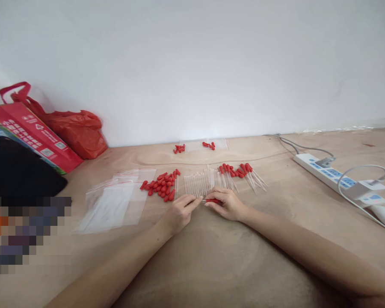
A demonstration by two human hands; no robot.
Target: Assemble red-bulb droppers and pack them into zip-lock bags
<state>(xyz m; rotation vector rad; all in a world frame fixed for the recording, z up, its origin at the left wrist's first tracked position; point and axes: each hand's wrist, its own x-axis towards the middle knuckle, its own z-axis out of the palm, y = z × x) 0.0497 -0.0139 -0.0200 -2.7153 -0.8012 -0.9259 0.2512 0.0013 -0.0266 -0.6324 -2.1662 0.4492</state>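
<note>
My left hand [182, 211] is closed, thumb and fingers pinching a thin clear dropper tube that is mostly hidden. Meeting its end is a red rubber bulb [213, 201], gripped in the fingers of my right hand [227, 203]. How far the tube sits inside the bulb I cannot tell. Just beyond my hands lies a row of bare clear tubes [197, 182]. A pile of loose red bulbs [162, 186] is beside my left hand. Past my right hand, several droppers [254, 177] with red bulbs on their tubes lie fanned out.
Clear zip bags [112, 203] lie at the left. More bulbs [179, 149] rest on a bag near the wall. A red plastic bag [77, 130], a printed red bag [41, 137] and a black item [19, 171] stand far left. A power strip [324, 172] with cables is at right.
</note>
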